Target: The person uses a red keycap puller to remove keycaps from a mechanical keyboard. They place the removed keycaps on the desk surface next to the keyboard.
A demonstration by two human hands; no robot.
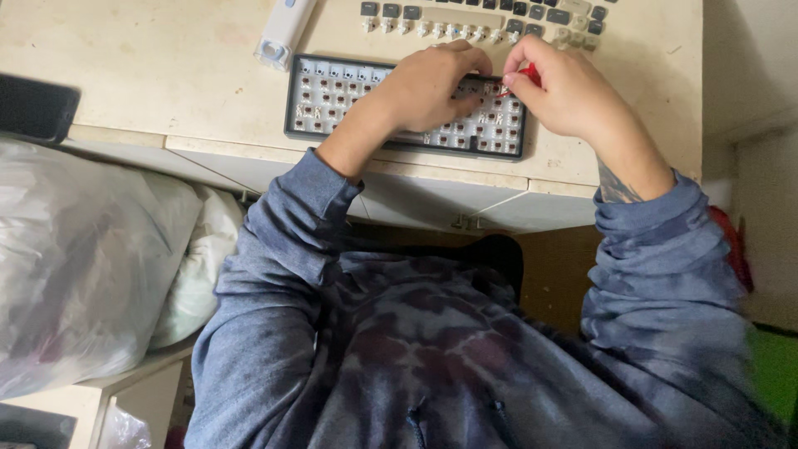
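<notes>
A dark-framed keyboard [332, 96] with its keycaps off, bare switches showing, lies on the pale desk [166, 75]. My left hand [428, 87] rests on its middle, fingers curled down on the switches. My right hand [565, 91] hovers over the keyboard's right end and pinches a small red tool [529, 73] whose tip points at the switches. Both sleeves are blue-grey and pushed up at the wrists.
Loose dark and white keycaps [490, 21] lie in rows at the desk's far edge. A white tube-shaped object [283, 33] lies beyond the keyboard's left corner. A dark flat item [33, 108] sits at the left. A clear plastic bag [75, 266] bulges beside my left arm.
</notes>
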